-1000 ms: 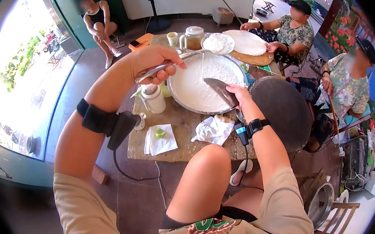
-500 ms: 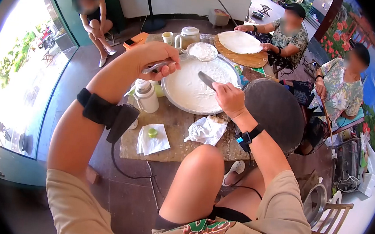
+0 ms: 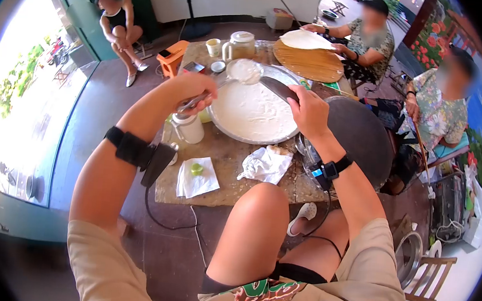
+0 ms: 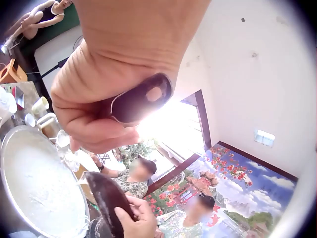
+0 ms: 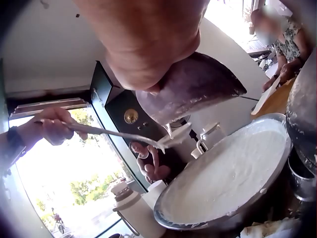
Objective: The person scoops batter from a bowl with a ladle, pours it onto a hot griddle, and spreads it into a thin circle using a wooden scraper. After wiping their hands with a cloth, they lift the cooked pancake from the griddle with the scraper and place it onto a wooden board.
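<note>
My left hand [image 3: 197,93] grips the metal handle of a ladle [image 5: 119,133]. The wide ladle bowl, full of white batter [image 3: 245,70], hangs over the far left side of a large metal basin [image 3: 228,133]. More white batter [image 3: 258,113] fills that basin. In my right hand [image 3: 312,112] is a dark, curved scraper [image 3: 277,88], its tip right at the ladle bowl. In the right wrist view, a bit of batter hangs between the scraper's lower edge and the ladle. My fingers partly hide the scraper's near end.
Right of the basin sits a round dark griddle [image 3: 360,146]. A white thermos [image 3: 188,128], a crumpled cloth [image 3: 265,164] and a glass jug [image 3: 241,46] stand or lie on the table. Across it, a person holds a white sheet [image 3: 307,40] above a round woven board [image 3: 310,64].
The ladle bowl has come left and lower, toward me; its thin batter stream no longer shows. My right hand has lifted and turned the scraper up to the ladle. The other person has raised the white sheet.
</note>
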